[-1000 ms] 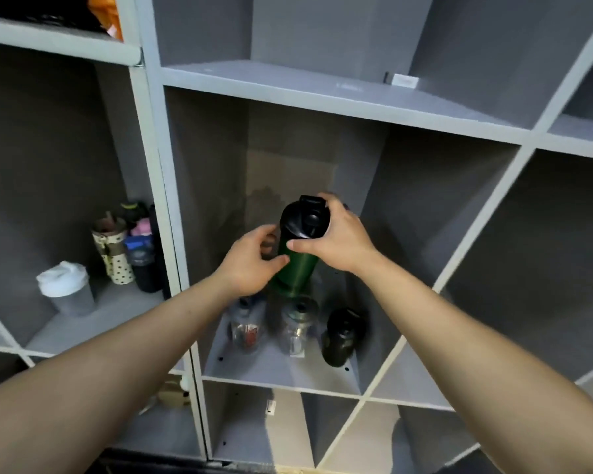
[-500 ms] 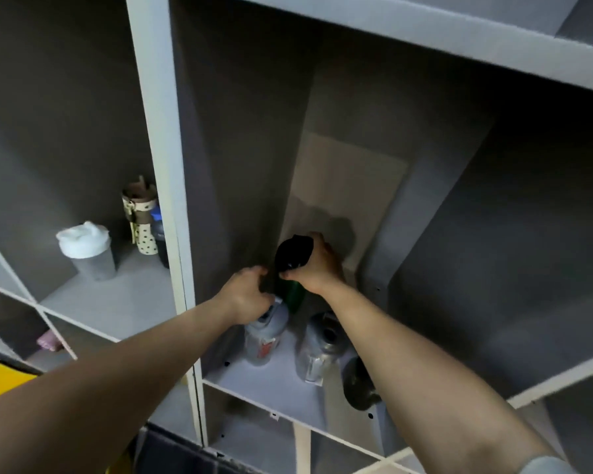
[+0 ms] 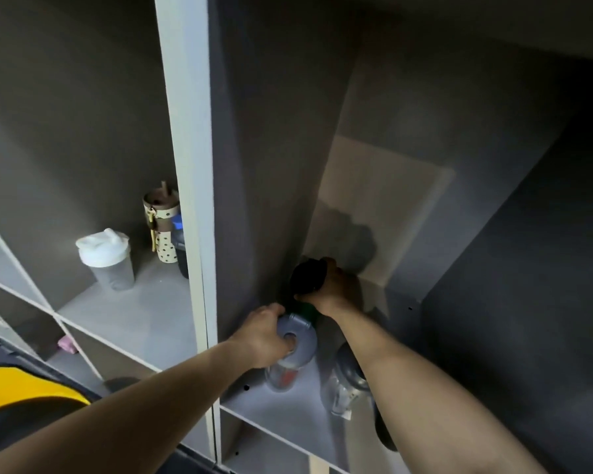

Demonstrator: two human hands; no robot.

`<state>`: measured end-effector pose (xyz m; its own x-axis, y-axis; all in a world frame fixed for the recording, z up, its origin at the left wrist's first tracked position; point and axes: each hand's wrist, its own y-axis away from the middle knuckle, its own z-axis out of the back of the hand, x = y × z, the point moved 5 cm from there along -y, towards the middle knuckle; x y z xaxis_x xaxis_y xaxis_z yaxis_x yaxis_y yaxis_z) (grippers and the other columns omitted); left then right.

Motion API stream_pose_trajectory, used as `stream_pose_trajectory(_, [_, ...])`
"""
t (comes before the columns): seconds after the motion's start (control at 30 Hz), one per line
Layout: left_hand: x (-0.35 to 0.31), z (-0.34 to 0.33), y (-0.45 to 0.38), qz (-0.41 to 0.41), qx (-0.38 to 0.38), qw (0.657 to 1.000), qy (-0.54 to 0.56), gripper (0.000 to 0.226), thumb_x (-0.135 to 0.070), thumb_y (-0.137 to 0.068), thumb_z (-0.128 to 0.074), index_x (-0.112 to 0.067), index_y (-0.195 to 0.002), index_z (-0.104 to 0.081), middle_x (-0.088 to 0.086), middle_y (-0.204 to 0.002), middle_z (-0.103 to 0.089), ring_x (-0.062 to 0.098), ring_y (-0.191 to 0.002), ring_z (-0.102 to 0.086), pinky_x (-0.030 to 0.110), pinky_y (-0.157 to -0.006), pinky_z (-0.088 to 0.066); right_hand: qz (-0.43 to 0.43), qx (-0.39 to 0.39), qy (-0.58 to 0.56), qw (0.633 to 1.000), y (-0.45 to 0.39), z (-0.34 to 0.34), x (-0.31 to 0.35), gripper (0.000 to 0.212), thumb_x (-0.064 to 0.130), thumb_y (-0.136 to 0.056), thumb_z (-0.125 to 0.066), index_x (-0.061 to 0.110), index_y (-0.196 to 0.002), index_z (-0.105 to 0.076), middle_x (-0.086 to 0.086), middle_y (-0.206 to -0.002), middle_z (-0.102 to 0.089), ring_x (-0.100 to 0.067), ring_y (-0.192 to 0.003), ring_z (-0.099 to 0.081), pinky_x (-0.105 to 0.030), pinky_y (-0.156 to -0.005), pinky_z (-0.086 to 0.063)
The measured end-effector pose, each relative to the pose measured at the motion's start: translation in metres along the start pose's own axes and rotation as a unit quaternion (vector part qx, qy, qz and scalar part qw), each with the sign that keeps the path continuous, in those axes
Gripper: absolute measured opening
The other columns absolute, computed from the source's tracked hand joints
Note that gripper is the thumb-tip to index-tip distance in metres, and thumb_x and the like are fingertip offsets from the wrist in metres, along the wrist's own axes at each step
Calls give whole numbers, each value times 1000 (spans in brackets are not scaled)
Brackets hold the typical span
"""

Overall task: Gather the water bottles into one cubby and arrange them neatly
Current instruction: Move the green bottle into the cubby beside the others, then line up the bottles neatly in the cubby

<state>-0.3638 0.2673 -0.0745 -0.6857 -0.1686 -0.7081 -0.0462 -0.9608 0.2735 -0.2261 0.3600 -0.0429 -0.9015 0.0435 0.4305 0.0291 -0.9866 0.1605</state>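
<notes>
Deep in the middle cubby, my right hand grips the black lid of a green bottle near the back left corner. My left hand rests on the grey lid of a clear bottle in front of it, fingers curled over the lid. A second clear bottle with a grey cap stands to the right, partly behind my right forearm. A dark bottle is mostly hidden by that arm.
The left cubby holds a white-lidded shaker, a polka-dot cup and a blue-capped dark bottle against the white divider. A yellow object lies at lower left. Lower cubbies open below the shelf.
The green bottle has gone from held up in front of the cubby down to its back left corner. My left hand moved from the green bottle onto the clear bottle's grey lid. The view moved closer.
</notes>
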Motion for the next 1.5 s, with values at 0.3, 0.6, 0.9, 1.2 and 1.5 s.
stream_pose_trajectory(0.3, [7,-4,6,14,4,999,40,46,-33,-83,-66,-23,-125,-52,-1,-118,-60,19,-105,-61,26,-81,-49,-23,9,-89,996,10,0,-7,127,61,-64,-80,20,-158,-6,-6,-158,-35,-29,-145,-33,-36,-114,-36])
stream_pose_trajectory(0.6, [19,-3,14,109,-10,933,342,28,-13,-95,-51,-13,-123,-55,15,-118,-62,22,-94,-59,33,-90,-44,-74,-49,-250,964,87,-23,-27,45,11,-94,-51,13,-138,-52,-12,-138,-59,-30,-128,-55,-32,-105,-42])
stream_pose_trajectory(0.9, [15,-17,35,176,-1,838,517,36,-27,-102,-40,-1,-118,-59,11,-98,-61,24,-86,-57,29,-84,-41,-149,-12,-422,894,127,-87,-40,37,7,-96,-46,21,-128,-58,1,-119,-62,-24,-112,-58,-33,-102,-45])
stream_pose_trajectory(1.2, [26,-21,52,174,77,778,599,53,-39,-102,-33,-8,-146,-37,11,-152,-41,26,-142,-36,36,-114,-26,-177,-4,-528,830,122,-107,-47,32,31,-94,-46,40,-120,-62,0,-142,-58,-23,-132,-52,-47,-117,-35])
stream_pose_trajectory(1.5, [23,-25,51,183,98,769,605,56,-40,-101,-34,-6,-145,-37,13,-152,-39,28,-142,-36,37,-116,-24,-177,-6,-506,844,118,-123,-51,64,56,-75,-53,37,-136,-54,5,-142,-58,-20,-132,-52,-47,-115,-37])
